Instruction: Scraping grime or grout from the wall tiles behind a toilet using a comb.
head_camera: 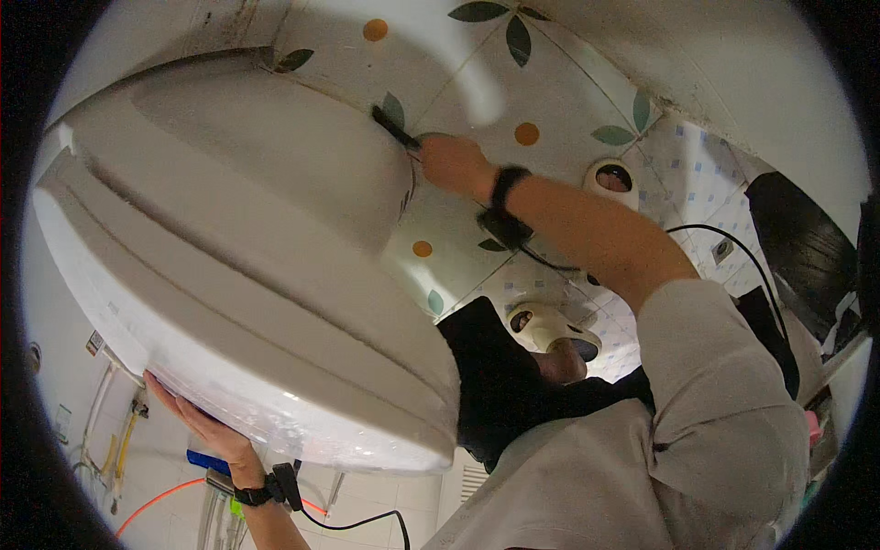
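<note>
A white toilet [268, 179] fills the left of the view, its base meeting a tiled floor [467, 89]. My right hand [454, 161] grips a slim black tool [395, 127], possibly a brush. The tool's far end lies along the seam where the toilet base meets the floor. Dark marks show on the base just below that hand. Against the outer face of the toilet's glossy lid [275, 412] rests my left hand [206, 423], palm flat and holding nothing. Part of its fingers is hidden behind the lid's edge.
Cream clogs [546, 326] are on my feet beside the toilet. A floor drain [722, 251] and a dark bag-like object [801, 240] lie to the right. Black cables [364, 522] trail from both wrist straps. Pipes and a yellow hose [124, 443] line the wall at lower left.
</note>
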A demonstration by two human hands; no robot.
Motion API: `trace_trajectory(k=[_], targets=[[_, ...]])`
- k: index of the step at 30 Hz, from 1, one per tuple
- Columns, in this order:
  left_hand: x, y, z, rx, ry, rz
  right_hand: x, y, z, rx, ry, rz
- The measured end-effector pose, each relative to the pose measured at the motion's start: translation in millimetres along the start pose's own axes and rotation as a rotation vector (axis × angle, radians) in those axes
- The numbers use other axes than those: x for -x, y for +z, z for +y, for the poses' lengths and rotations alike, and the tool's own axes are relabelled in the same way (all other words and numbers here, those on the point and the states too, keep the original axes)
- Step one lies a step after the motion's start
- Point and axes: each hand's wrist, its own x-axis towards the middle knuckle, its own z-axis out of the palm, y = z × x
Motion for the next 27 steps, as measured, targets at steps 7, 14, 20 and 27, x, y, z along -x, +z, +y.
trace_trajectory(k=[7, 14, 20, 27], targets=[[1.6, 3.2, 1.0, 0.073, -0.287, -0.038, 11.0, 104.3, 26.3, -0.194, 0.166, 0.12], [8.0, -0.1, -10.6, -0.102, 0.02, -0.057, -12.3, 29.8, 19.3, 0.032, -0.026, 0.15], [9.4, -3.3, -12.4, -0.1, 0.023, -0.045, 92.8, 157.3, 1.8, -0.174, 0.176, 0.163], [22.5, -6.0, -17.1, 0.05, -0.212, -0.113, 16.2, 88.1, -2.7, -0.186, 0.099, 0.422]])
